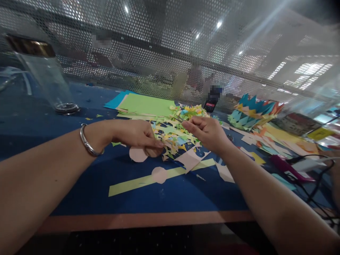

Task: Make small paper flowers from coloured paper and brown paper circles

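Both forearms reach in from the near edge of the table [170,198], the left one wearing a silver bangle [89,143] at the wrist. Its left hand [138,136] is closed, thumb and fingertips pinched on the near left edge of a tangled pile of cut paper shapes [174,136], yellow, green and blue. Opposite it, the right hand [205,132] is closed too, fingers curled and pinching the pile's right side, so the paper sits between the two hands just above the blue table surface. Judging by the grip, the step in hand looks like pulling apart or sorting the tangle; the next move would call for a gentle, even draw so the thin points do not tear. Just below the pile lies a long green paper strip [143,180] with a pink paper circle [159,174] on it, and another pink circle [138,154] under the left hand. Behind the pile rests a stack of flat coloured sheets [143,104]. Well off to the right stands a folded zigzag paper piece [251,111], with a pink-handled tool [288,168] and black cables nearer the edge. Far left stands a clear glass jar [46,76], against a perforated metal screen [170,42].
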{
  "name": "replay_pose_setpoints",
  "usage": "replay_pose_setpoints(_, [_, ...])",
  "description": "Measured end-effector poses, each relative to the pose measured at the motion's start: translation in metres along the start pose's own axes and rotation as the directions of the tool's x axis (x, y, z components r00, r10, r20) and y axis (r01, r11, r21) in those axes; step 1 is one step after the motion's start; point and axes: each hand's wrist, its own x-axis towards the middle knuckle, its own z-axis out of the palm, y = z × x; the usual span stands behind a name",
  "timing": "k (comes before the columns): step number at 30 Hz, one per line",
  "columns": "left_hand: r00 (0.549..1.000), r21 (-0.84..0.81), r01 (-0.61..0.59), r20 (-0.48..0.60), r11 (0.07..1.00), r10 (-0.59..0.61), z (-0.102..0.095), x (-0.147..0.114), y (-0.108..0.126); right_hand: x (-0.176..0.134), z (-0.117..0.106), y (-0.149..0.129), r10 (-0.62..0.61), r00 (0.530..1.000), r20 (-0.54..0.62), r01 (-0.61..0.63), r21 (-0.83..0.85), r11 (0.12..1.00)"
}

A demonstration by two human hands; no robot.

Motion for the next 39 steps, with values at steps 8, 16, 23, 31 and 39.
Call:
replay_pose_setpoints(8, [0.961, 0.203, 0.198, -0.233, 0.959, -0.149, -0.004, 0.002, -0.005, 0.002, 0.001, 0.003, 0.033, 0.999, 0.026, -0.032, -0.053, 0.998])
replay_pose_setpoints(16, [0.917, 0.269, 0.168, -0.396, 0.948, -0.050, -0.012, -0.006, 0.004, 0.001, -0.001, 0.002, 0.045, 0.999, -0.015, -0.046, -0.062, 0.997])
replay_pose_setpoints(23, [0.993, 0.255, -0.115, 0.069, 0.960, 0.101, 0.028, -0.011, 0.034, 0.002, -0.006, 0.003, -0.002, 0.998, -0.067, -0.008, -0.138, 0.990])
replay_pose_setpoints(31, [0.985, 0.354, -0.085, 0.170, 0.931, 0.026, 0.026, -0.009, 0.045, 0.001, -0.005, 0.003, -0.029, 0.998, -0.054, 0.017, -0.220, 0.975])
replay_pose_setpoints(39, [0.984, 0.501, 0.176, -0.077, 0.847, -0.159, -0.019, -0.020, 0.019, 0.000, 0.007, 0.003, 0.089, 0.931, 0.354, 0.063, -0.397, 0.916])
